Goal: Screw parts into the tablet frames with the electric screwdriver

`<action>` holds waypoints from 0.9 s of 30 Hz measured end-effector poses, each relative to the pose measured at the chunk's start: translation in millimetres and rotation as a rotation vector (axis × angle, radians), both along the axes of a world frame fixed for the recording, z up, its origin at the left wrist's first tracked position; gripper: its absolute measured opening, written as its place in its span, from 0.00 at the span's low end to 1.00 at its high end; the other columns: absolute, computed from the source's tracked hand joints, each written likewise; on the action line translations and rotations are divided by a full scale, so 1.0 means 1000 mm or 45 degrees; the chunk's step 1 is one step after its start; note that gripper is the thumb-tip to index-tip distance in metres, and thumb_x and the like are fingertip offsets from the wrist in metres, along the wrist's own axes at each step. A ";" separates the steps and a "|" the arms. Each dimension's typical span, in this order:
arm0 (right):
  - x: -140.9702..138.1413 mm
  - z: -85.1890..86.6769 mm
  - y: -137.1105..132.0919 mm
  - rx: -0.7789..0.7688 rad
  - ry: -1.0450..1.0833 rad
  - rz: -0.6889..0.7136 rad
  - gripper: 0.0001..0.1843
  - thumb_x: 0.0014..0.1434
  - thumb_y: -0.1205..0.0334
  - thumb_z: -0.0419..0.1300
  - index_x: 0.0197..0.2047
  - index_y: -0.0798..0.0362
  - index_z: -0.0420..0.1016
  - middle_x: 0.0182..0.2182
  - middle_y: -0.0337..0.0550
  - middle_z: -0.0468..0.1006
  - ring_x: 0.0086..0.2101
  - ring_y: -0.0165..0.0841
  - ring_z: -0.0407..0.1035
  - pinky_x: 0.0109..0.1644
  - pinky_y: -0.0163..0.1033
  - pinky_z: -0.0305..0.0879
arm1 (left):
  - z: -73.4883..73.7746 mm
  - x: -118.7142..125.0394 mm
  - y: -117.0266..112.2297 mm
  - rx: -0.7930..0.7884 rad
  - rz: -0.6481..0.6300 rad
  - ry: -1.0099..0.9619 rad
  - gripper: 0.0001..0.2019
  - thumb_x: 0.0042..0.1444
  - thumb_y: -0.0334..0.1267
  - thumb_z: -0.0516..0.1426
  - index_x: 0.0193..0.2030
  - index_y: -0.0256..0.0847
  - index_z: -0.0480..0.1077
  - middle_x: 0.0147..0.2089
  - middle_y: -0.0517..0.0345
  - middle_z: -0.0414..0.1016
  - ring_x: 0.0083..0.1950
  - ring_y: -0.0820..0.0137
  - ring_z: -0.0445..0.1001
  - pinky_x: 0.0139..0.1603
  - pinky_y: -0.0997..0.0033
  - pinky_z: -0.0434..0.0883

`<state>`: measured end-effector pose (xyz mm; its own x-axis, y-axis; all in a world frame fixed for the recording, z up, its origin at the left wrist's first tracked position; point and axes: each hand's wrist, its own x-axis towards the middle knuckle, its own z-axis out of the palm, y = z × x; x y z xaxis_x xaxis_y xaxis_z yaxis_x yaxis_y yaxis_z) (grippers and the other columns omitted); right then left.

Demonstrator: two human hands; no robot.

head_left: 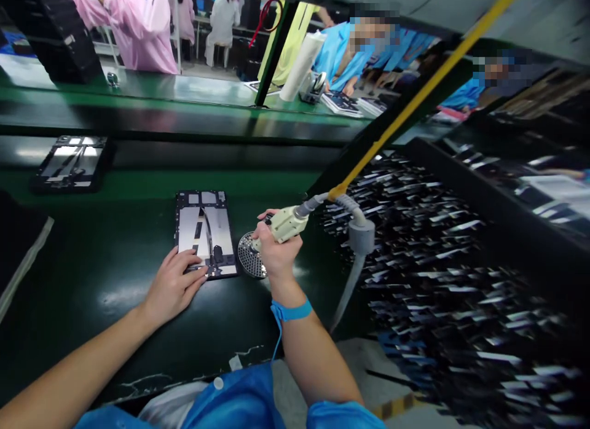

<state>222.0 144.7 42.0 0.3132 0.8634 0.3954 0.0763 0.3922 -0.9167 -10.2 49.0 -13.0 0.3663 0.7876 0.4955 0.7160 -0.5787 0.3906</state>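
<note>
A dark tablet back panel (203, 229) with silvery plates lies flat on the green bench in front of me. My left hand (173, 286) rests on its near left corner, fingers stretched flat, holding nothing. My right hand (274, 254) is closed round a beige electric screwdriver (288, 223), whose grey cable and yellow cord (415, 100) run up to the right. The tool points down beside a round perforated metal screw dish (251, 257), just right of the panel. A blue wrist strap (290, 310) circles my right wrist.
A second panel (71, 161) lies on the belt at far left. A dark rack of stacked parts (461, 281) fills the right side. People in pink, white and blue coats work beyond the conveyor (184, 109). A white roll (302, 63) stands there.
</note>
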 end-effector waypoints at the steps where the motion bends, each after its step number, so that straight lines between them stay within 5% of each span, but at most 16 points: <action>1: 0.000 0.001 0.000 -0.009 -0.004 -0.005 0.12 0.55 0.60 0.67 0.43 0.53 0.76 0.33 0.41 0.81 0.25 0.30 0.74 0.32 0.38 0.74 | 0.001 0.000 0.000 0.001 -0.005 -0.009 0.09 0.68 0.33 0.59 0.51 0.45 0.79 0.53 0.50 0.79 0.62 0.58 0.74 0.69 0.42 0.65; 27: -0.003 0.011 -0.005 0.020 0.016 -0.060 0.09 0.56 0.63 0.67 0.41 0.53 0.75 0.32 0.38 0.79 0.20 0.26 0.70 0.26 0.35 0.70 | 0.002 0.001 0.001 -0.036 -0.025 -0.059 0.10 0.69 0.31 0.57 0.52 0.43 0.79 0.53 0.49 0.78 0.62 0.57 0.73 0.68 0.39 0.66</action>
<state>219.1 139.8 53.1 0.3584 0.8413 0.4048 0.0837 0.4029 -0.9114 -9.1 50.5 -11.1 0.3586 0.7945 0.4901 0.6854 -0.5805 0.4396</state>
